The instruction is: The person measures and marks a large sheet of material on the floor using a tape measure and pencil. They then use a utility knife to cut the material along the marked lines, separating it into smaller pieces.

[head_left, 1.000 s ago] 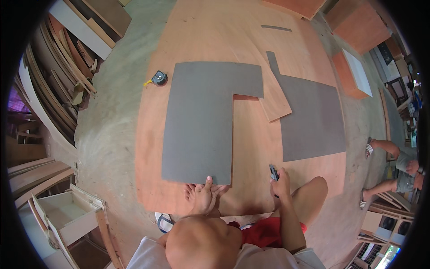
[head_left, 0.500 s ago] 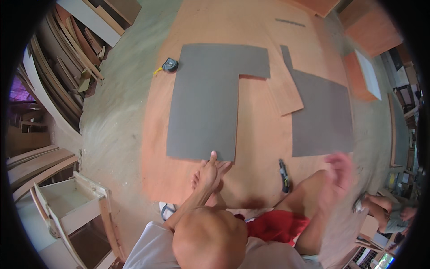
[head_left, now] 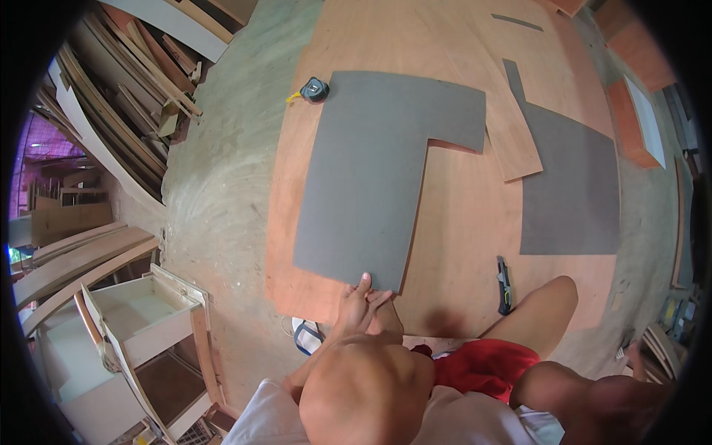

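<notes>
My left hand point(head_left: 362, 302) pinches the near edge of a grey sheet point(head_left: 371, 170), thumb on top and fingers underneath. The sheet is flat and thin, with a notch cut out of its right side; its near edge looks slightly raised off the plywood point(head_left: 467, 222). My right arm point(head_left: 578, 393) stretches off to the lower right, and its hand cannot be seen. A utility knife point(head_left: 503, 285) lies on the plywood beside my bent leg. At the sheet's far left corner sits a tape measure point(head_left: 315, 90) with a yellow end.
Right of the sheet lie a wooden strip point(head_left: 515, 148) and a second grey piece point(head_left: 571, 185). A thin grey offcut point(head_left: 518, 21) is farther back. Stacked boards point(head_left: 111, 96) and a drawer unit point(head_left: 148, 319) stand at left, an orange box point(head_left: 630, 126) at right.
My right hand has swung out of view to the lower right. My left hand keeps its hold on the sheet, whose near edge appears slightly turned. The whole view has shifted.
</notes>
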`<move>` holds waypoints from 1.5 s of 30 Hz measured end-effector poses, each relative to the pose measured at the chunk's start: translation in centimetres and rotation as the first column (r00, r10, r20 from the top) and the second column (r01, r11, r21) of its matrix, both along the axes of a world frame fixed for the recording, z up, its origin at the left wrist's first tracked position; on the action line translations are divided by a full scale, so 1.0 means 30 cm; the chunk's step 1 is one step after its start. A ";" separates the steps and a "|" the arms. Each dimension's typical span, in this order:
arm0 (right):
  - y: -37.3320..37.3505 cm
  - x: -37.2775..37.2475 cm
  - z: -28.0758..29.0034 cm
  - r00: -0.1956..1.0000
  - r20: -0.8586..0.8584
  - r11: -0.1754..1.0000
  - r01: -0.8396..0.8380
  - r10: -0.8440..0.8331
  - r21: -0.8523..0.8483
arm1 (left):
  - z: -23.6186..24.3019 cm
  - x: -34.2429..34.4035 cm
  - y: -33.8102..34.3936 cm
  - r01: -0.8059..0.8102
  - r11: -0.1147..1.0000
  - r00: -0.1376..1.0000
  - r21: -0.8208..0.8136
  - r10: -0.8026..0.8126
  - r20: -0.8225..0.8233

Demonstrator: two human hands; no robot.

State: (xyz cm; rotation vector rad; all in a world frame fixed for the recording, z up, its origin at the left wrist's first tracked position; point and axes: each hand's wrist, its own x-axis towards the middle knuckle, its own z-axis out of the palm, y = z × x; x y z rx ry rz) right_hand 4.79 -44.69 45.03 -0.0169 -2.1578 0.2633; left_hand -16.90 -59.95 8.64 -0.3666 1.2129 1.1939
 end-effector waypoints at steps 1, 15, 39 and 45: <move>0.006 -0.005 -0.003 1.000 0.009 1.000 -0.002 0.002 0.011 | -0.016 0.002 -0.011 0.011 1.000 1.000 -0.002 -0.011 0.023; 0.051 0.099 -0.733 0.674 0.288 0.136 0.502 -0.680 -0.854 | 0.037 0.016 -0.084 -0.130 0.988 0.992 -0.082 0.130 -0.010; -0.243 -0.279 -1.193 0.754 0.657 -0.164 0.651 0.023 -0.741 | 0.022 -0.046 -0.271 0.096 0.990 0.987 -0.099 -0.108 -0.122; -0.116 -0.322 -1.398 0.785 0.456 0.192 0.567 -0.419 -0.801 | 0.065 -0.068 -0.061 0.404 0.914 0.908 -0.024 -0.404 -0.114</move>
